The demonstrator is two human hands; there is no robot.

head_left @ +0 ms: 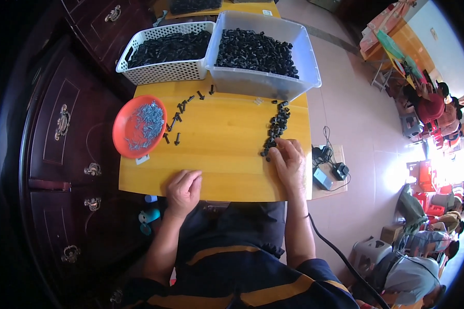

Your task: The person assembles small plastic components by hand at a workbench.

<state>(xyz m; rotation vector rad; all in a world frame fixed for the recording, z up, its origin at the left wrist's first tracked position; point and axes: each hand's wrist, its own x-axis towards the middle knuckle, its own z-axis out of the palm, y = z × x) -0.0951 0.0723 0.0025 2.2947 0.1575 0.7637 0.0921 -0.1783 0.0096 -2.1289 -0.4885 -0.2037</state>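
My left hand (183, 190) rests at the table's near edge with its fingers curled closed; what they hold, if anything, is hidden. At the right, my right hand (291, 164) reaches to the strip of small black plastic pieces (279, 122), its thumb and forefinger closing on one black piece. To the left, a loose row of black T-shaped plastic parts (178, 117) runs from the bins toward an orange-red bowl (118, 129). Small silver metal pieces, perhaps screws (148, 123), lie in that bowl.
A white perforated basket (165, 72) and a clear plastic bin (263, 82), both full of black parts, stand along the back of the yellow table (216, 154). Dark drawers (56, 134) border the left. A power adapter (340, 171) with cables lies right; several people sit farther right.
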